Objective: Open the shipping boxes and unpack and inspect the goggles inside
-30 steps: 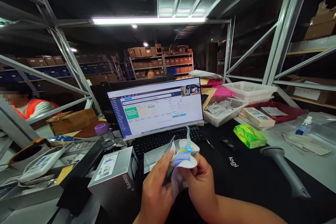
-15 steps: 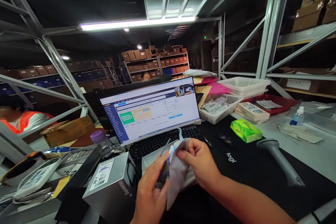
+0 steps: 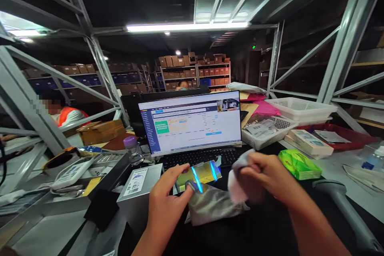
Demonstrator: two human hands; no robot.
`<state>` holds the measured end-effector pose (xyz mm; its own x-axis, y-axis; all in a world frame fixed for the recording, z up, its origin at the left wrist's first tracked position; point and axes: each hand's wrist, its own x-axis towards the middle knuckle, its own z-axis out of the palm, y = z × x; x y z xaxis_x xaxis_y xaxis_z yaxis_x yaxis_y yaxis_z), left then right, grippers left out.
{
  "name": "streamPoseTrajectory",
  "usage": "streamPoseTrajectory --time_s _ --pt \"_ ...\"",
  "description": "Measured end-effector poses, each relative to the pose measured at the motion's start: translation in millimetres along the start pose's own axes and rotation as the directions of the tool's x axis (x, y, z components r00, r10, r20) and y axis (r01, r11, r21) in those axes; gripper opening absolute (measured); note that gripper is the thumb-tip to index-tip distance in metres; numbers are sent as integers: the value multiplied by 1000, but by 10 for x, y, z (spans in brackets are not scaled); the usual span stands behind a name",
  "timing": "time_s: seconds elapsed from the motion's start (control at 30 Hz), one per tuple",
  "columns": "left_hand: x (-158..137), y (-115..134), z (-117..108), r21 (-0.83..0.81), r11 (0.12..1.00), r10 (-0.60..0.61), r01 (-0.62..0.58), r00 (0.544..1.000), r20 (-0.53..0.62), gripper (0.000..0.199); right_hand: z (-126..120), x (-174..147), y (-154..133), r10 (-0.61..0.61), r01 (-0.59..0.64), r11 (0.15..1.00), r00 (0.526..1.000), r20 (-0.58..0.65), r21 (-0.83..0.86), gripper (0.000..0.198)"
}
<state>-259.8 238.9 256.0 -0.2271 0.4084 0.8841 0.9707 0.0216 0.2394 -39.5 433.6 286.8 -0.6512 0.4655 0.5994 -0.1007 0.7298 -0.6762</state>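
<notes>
My left hand [image 3: 172,192] grips a shiny, see-through yellow-tinted lens [image 3: 207,174] by its left end, thumb in front and fingers behind. Bright blue streaks of light lie across it. In my right hand [image 3: 264,172], closed and raised to the right of the lens, hangs a soft grey cloth [image 3: 238,186], blurred at its lower edge. Below the lens lies a crumpled grey fabric pouch [image 3: 213,208] on the black desk mat. A silver box [image 3: 141,188] with a white label stands left of my left hand.
Behind my hands are a keyboard [image 3: 207,158] and a lit monitor [image 3: 192,128]. On the right are a green tissue pack [image 3: 300,164], a grey barcode scanner [image 3: 345,204] and white baskets [image 3: 270,138]. An open tray [image 3: 51,208] lies left. A person in an orange vest [image 3: 67,116] is beyond the rack.
My right hand has drawn the cloth away to the right, uncovering the lens in my left hand. The view has swung left.
</notes>
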Motion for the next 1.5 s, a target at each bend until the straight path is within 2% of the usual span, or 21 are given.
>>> streamPoseTrajectory --time_s 0.1,0.17,0.23,0.3,0.33,0.43,0.53,0.6,0.7,0.83,0.97,1.07,1.13,1.2,1.27,1.3,1.37,1.5 --pt "29 15 -34 -10 994 108 -108 994 9 36 -341 -66 63 -114 58 972 963 -242 -229 51" --pt "33 58 -35 -48 985 167 -165 986 28 42 -371 -91 45 -197 124 951 949 -245 -284 53" --pt "30 104 -26 -70 977 206 -202 977 59 45 -229 -97 -16 -252 217 941 961 -111 -259 52" --pt "24 134 -14 -71 971 236 -229 967 99 46 10 -92 -89 -256 272 945 961 107 -183 47" --pt "21 141 -11 -72 968 248 -240 961 123 46 129 -87 -121 -239 274 951 946 220 -142 44" --pt "11 144 -15 -81 969 246 -235 954 173 46 341 -73 -173 -169 206 978 877 449 -34 32" --pt "5 146 -37 -95 976 207 -195 969 136 42 322 -55 -156 -134 122 991 835 533 57 25" --pt "3 148 -50 -106 978 193 -182 975 107 40 298 -41 -123 -101 65 994 848 520 87 27" --pt "-2 145 -55 -103 972 221 -210 970 103 38 408 -48 -77 -48 16 997 898 438 75 43" --pt "-18 151 -28 -79 945 325 -317 936 137 31 737 -132 -92 -87 86 996 955 284 15 49" --pt "-51 204 35 -96 921 389 -377 896 215 17 933 -219 -177 -166 181 981 969 181 -72 42" --pt "-50 207 41 -130 920 391 -370 894 221 16 863 -210 -214 -114 132 989 968 225 -67 41" --pt "-27 181 3 -177 934 344 -310 914 213 22 712 -161 -206 -59 61 998 925 374 7 44" --pt "2 150 -49 -228 945 279 -233 940 195 30 526 -96 -177 -60 19 997 837 544 80 48" --pt "24 129 -88 -263 947 235 -184 955 180 35 368 -44 -146 -98 24 992 756 647 123 51" --pt "28 122 -95 -268 947 229 -177 957 177 36 319 -30 -136 -109 34 992 738 665 125 51" --pt "23 118 -84 -265 946 239 -188 955 174 36 300 -40 -137 -106 43 993 752 650 112 50" --pt "-26 144 1 -249 935 296 -254 943 152 30 544 -184 -214 -26 -16 996 887 461 87 52"
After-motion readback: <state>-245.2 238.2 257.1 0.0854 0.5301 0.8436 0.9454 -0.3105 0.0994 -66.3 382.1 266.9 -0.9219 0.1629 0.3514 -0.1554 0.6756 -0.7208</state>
